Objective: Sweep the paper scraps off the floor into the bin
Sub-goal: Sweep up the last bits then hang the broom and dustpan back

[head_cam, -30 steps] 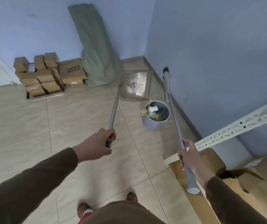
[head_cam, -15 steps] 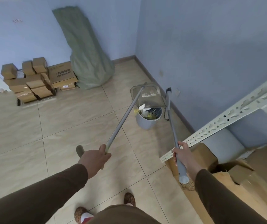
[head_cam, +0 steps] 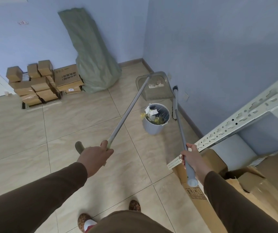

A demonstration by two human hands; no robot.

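A small grey bin [head_cam: 153,127] stands on the tiled floor near the right wall, with white and yellow paper scraps [head_cam: 151,115] inside it. My left hand [head_cam: 95,156] grips the long handle of a clear dustpan [head_cam: 155,88], whose pan sits just beyond the bin, toward the wall corner. My right hand [head_cam: 191,158] grips the grey handle of a broom [head_cam: 175,101]; its head is beside the bin, against the right wall.
Stacked cardboard boxes [head_cam: 40,83] and a green sack [head_cam: 92,52] line the back wall. A perforated metal shelf rail [head_cam: 236,121] and torn cardboard boxes [head_cam: 252,179] stand close on my right. Tiled floor [head_cam: 67,125] spreads to the left. My feet show at the bottom.
The dustpan dipped to the bin rim and now sits lifted back beyond the bin. My left hand slid toward the end of its handle. The broom stayed beside the bin.
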